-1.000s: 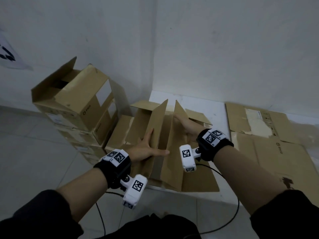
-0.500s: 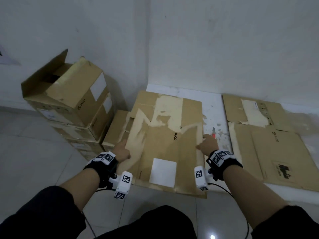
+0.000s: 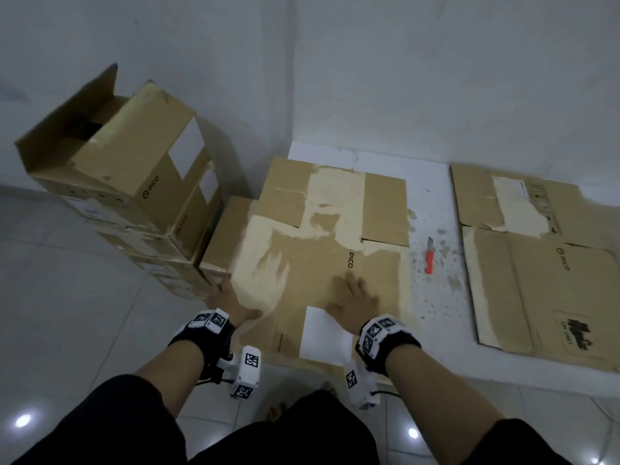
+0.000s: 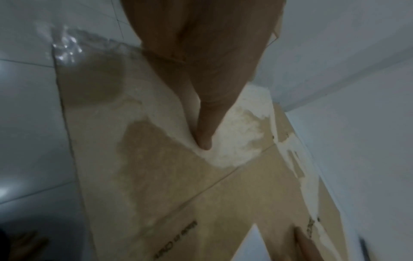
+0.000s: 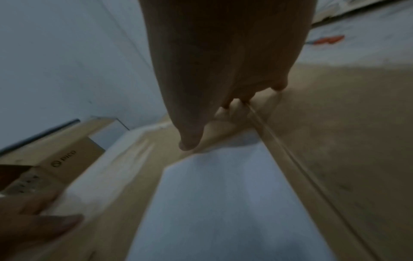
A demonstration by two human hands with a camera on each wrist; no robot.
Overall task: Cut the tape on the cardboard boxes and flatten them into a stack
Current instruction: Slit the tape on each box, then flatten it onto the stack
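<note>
Cardboard, brown w/ pale torn patches: flattened box (image 3: pixel 322 263) lies flat on white floor, just L of orange cutter (image 3: pixel 428 260). Right hand (image 3: pixel 354 302) presses down on it, fingers straight, near white label (image 3: pixel 323 337). Left hand (image 3: pixel 231 302) at box's L edge, thumb on top, fingers hidden – grip can't tell. Unflattened boxes (image 3: pixel 127 182) stacked further L; another flat box (image 3: pixel 536 273) to R.

A: What sort of room is this?
B: Plain white walls (image 3: pixel 436 68) meet at a corner (image 3: pixel 292 95). Left of that corner lies a glossy pale tiled floor (image 3: pixel 60 297).
A: And right of it?
B: A white, speckled raised platform (image 3: pixel 432 297). Small lamp glints show on the tiles (image 3: pixel 22 421).
</note>
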